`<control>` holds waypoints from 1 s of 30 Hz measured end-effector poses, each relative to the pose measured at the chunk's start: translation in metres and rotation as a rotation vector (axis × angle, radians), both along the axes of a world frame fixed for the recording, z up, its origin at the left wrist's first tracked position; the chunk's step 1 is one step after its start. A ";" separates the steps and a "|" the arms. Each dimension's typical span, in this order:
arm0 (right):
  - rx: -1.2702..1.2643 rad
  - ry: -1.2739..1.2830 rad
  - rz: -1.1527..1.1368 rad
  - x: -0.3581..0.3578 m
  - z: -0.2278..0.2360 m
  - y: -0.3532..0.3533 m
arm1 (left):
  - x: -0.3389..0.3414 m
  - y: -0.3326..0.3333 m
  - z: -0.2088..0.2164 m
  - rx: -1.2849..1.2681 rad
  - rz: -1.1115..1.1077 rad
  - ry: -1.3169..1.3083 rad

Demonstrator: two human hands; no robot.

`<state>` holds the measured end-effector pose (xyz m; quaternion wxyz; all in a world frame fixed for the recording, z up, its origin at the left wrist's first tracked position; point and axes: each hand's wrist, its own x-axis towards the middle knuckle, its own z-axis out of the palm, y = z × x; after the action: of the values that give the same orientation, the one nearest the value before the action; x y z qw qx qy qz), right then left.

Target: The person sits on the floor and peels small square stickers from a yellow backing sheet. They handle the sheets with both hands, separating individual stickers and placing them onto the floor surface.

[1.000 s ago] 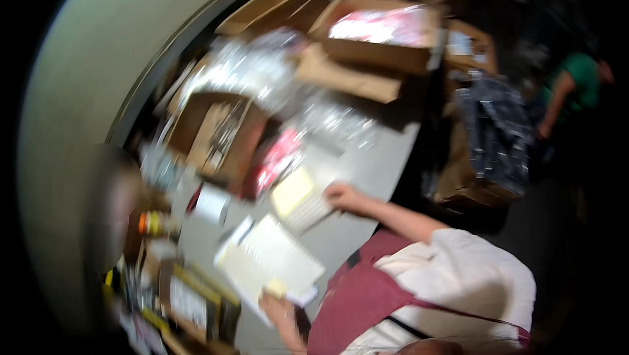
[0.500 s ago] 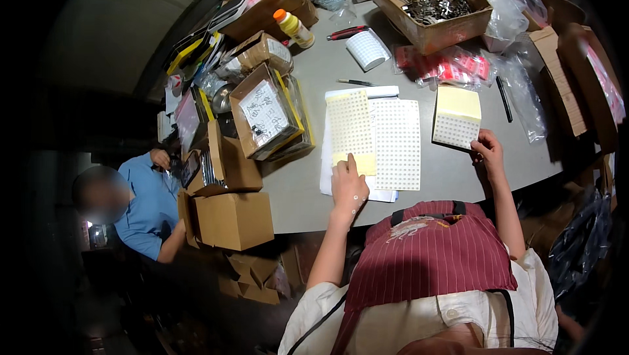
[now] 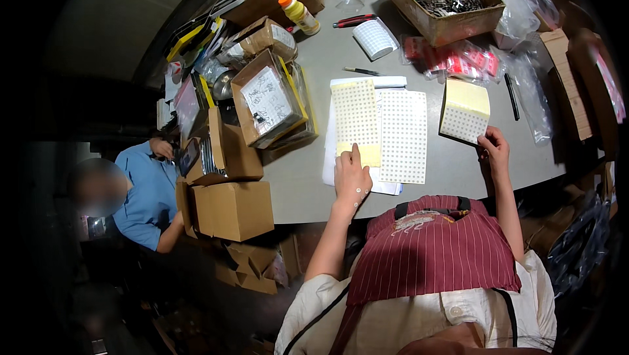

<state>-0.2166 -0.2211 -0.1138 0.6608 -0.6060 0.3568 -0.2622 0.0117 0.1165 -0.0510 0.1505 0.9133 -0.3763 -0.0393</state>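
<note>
My left hand rests on the lower end of a yellowish sheet of small printed labels, index finger stretched out onto its bare yellow strip. Small round dots stick to the back of that wrist. Beside it lies a second, whiter label sheet; both are on top of white paper. At the right, my right hand pinches the lower right corner of a smaller, bent label sheet, whose upper part is plain yellow.
Beyond the sheets are a pen, a curled label sheet and red-and-white packets. A box of metal clips stands farther back. A black pen lies right; cartons line the left, near a person in blue.
The view has shifted slightly, so the table appears a little higher and farther right. Both hands keep their places on the sheets.
</note>
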 end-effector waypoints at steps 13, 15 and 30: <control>-0.023 0.021 -0.017 0.000 0.000 0.000 | 0.018 -0.005 0.012 0.021 0.056 0.176; -0.026 0.024 -0.011 0.000 0.000 -0.001 | 0.018 -0.005 0.012 0.009 0.054 0.177; -0.054 -0.001 -0.011 0.000 0.003 0.002 | 0.026 -0.013 0.018 0.042 0.020 0.121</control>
<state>-0.2166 -0.2193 -0.1107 0.6427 -0.6216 0.3528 -0.2757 0.0375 0.1034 -0.0333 0.1539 0.9159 -0.3567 -0.1009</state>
